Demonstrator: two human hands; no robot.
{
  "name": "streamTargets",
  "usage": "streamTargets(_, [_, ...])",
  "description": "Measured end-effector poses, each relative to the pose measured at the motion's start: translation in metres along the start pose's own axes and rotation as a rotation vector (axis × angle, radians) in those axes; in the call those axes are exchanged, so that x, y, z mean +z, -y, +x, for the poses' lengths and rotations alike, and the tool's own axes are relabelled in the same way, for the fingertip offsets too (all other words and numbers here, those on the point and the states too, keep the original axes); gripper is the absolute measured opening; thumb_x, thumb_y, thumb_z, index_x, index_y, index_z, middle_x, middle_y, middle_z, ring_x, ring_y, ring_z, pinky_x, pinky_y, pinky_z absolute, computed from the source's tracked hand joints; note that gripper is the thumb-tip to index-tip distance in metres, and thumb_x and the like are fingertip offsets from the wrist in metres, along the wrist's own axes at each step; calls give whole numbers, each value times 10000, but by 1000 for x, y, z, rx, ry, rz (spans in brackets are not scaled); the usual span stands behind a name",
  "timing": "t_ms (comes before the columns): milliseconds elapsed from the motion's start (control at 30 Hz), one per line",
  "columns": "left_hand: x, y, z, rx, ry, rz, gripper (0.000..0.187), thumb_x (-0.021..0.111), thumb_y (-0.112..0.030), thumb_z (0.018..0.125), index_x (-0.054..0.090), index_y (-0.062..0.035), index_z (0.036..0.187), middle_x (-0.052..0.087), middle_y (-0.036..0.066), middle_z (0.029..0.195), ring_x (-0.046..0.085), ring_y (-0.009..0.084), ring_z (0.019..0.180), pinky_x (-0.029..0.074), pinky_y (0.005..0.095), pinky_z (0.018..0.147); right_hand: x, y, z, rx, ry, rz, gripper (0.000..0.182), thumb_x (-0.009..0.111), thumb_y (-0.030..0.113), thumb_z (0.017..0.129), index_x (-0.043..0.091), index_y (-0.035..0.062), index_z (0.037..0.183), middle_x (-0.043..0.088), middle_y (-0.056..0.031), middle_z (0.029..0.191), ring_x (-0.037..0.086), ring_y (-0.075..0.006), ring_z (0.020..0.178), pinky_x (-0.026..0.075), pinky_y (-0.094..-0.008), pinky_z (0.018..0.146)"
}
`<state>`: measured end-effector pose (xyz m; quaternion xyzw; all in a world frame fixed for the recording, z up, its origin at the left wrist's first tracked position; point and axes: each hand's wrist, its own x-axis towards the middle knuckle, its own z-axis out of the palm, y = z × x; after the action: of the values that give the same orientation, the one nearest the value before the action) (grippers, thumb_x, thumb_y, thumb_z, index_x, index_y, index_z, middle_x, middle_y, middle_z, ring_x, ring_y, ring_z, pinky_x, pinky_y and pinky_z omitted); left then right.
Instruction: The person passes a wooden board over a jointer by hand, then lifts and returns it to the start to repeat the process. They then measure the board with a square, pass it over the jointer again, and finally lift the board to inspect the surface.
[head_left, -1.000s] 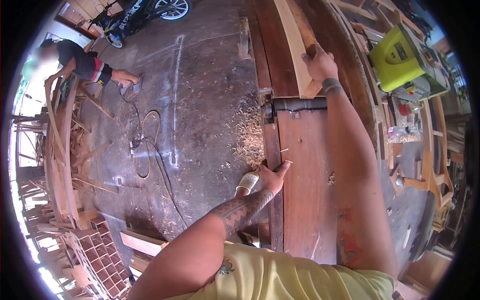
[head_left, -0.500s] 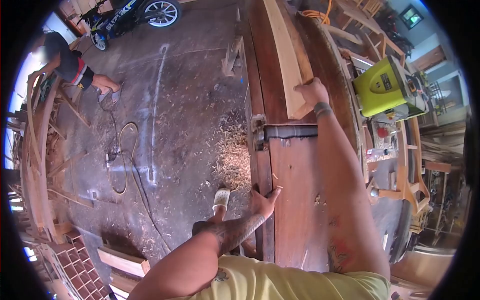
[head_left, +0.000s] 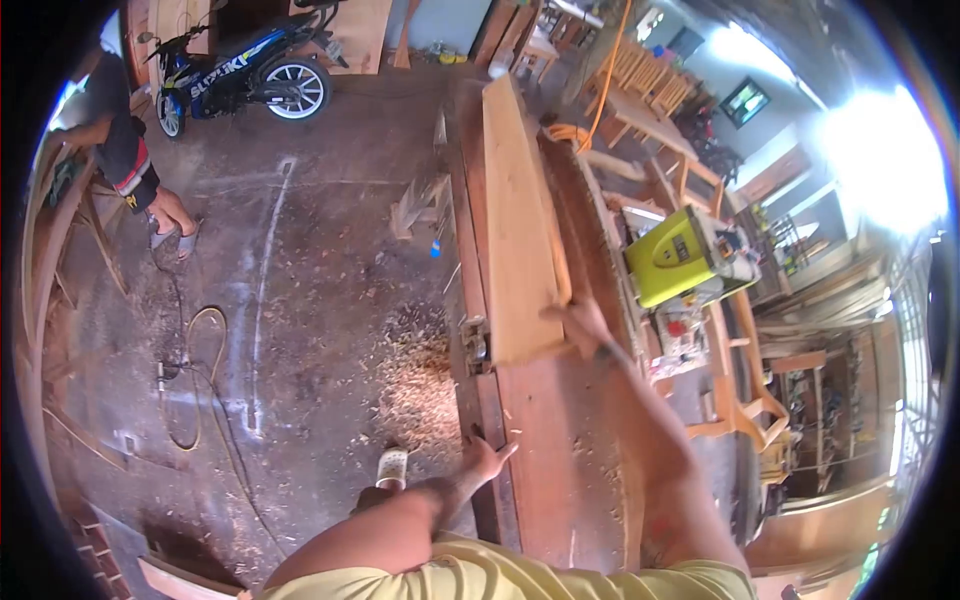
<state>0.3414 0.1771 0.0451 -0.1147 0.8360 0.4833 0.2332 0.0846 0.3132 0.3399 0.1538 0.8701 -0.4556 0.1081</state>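
A long, pale wooden board (head_left: 515,230) lies broad face up along a reddish-brown wooden planing bench (head_left: 545,440). My right hand (head_left: 583,328), slightly blurred, grips the board's right edge close to its near end. My left hand (head_left: 487,460) rests on the bench's left edge, nearer to me. Its thumb and fingers are spread, and no object shows in it. A metal fitting (head_left: 475,345) sits on the bench's left side, beside the board's near end. The dark slot across the bench is hidden under the board.
Wood shavings (head_left: 415,385) are heaped on the floor left of the bench. A green-yellow machine (head_left: 675,258) stands to the right, near a wooden chair frame (head_left: 735,375). A looped hose (head_left: 215,375) crosses the floor. Another person (head_left: 125,150) stands far left, near a motorcycle (head_left: 250,80).
The board has turned from a tilted position to broad face up and come nearer, covering the dark slot. My right hand moved with it. My left hand stays on the bench edge; my view has shifted.
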Motion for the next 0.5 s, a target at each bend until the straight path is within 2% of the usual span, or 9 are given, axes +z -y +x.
streamTargets(67, [-25,20,17,107,194,193,1338,761,-852,849,361,160,1628,532,440,1549,573,571,1416,493,571,1191,0,-8,-58,-26,74,340,334,839,178,888,774,-46,1127,814,-135,1055,785,-218,961,629,-404,848])
streamTargets(133, [-76,25,31,89,507,340,1070,620,-864,957,641,100,1420,747,322,1287,734,454,1224,589,542,1064,-7,-42,-107,-72,110,461,367,849,106,847,751,6,1186,794,-109,1073,768,-238,1037,607,-395,890])
streamTargets(233, [-135,27,-2,-90,749,-420,927,431,-847,1058,761,16,1136,805,174,1011,795,296,1011,637,481,921,-3,-90,-179,-106,103,681,378,807,41,870,710,50,1235,774,-97,1148,755,-247,1115,601,-412,960])
streamTargets(267, [-187,-15,-43,-99,775,-460,847,355,-802,1106,741,-50,1052,785,104,982,765,180,948,634,385,838,-1,-95,-201,-95,96,777,369,787,28,886,696,58,1243,769,-97,1171,752,-248,1129,601,-418,980])
streamTargets(300, [-203,-23,-56,-55,853,-557,839,340,-786,1119,738,-49,1117,788,98,1003,766,206,948,636,400,847,-3,-81,-231,-50,97,898,350,766,21,904,683,62,1242,765,-100,1183,752,-248,1128,601,-421,992])
streamTargets(333, [-215,-29,-68,-11,931,-657,834,325,-770,1131,736,-47,1182,791,91,1023,768,233,948,639,415,855,-5,-65,-257,-27,68,912,362,759,78,920,684,62,1274,762,-96,1187,749,-248,1122,605,-423,997])
streamTargets(433, [-244,-99,-159,72,844,-1021,803,291,-717,1161,669,-39,1366,786,120,1077,760,284,944,633,447,901,-18,-13,-326,96,-2,1020,464,754,239,949,682,58,1370,754,-89,1197,741,-249,1111,615,-432,1003])
streamTargets(500, [-211,-70,-143,404,716,-783,783,275,-684,1176,602,-31,1457,772,142,1148,753,309,959,621,473,933,-24,-21,-337,191,17,1142,612,749,361,946,660,46,1463,746,-109,1223,732,-255,1095,618,-449,998])
